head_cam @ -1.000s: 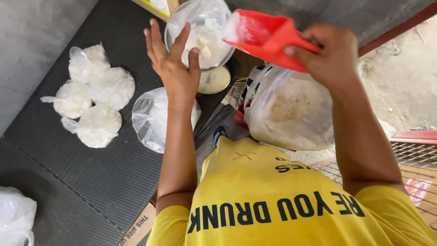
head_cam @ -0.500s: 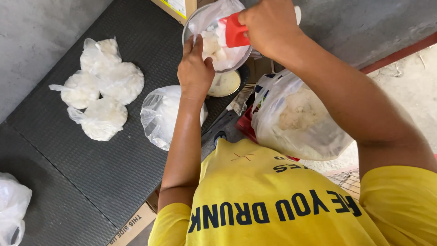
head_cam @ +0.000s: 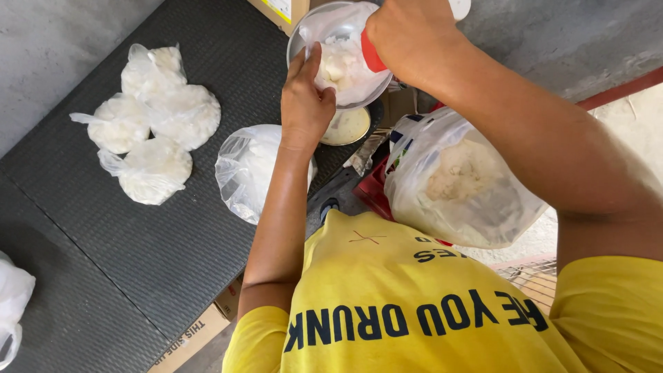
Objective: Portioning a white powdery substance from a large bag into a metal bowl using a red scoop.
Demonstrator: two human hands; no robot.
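right hand [head_cam: 407, 34] grips a red scoop [head_cam: 373, 56], tipping white powder into the bagged bowl [head_cam: 342, 62] that the left hand [head_cam: 304, 103] steadies with loosely curled fingers; likely filling step, needing an even pour.

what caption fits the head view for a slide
Left hand steadies a bag-lined bowl as the right hand tips a red scoop of white powder in, tied bags beside.

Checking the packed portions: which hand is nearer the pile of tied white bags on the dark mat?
Left. The left hand holds the bowl's plastic liner, right of the tied bags. The right hand is farther right, over the bowl.
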